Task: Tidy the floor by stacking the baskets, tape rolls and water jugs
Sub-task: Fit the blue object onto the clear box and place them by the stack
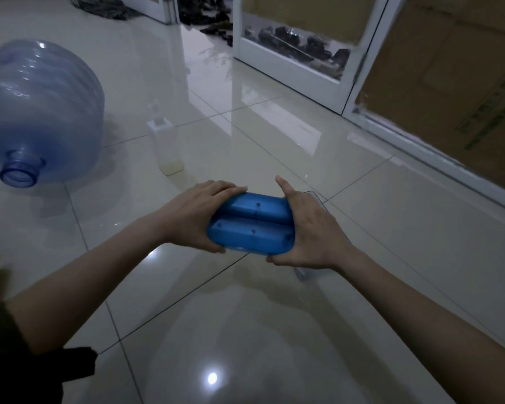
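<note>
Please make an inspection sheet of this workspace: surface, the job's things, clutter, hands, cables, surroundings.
Surface: glossy pale tiled floor, with lamp reflections.
Job's things: water jug lies on its side, mouth towards the camera; blue plastic item is held above the floor.
Clutter: clear bottle stands upright, a little yellowish liquid at its bottom; clear plastic piece lies under the right hand, mostly hidden.
Hands: left hand and right hand each grip one end of the blue plastic item.
Cables: nothing seen.
Surroundings: white door frame; cardboard boxes at the right.
</note>
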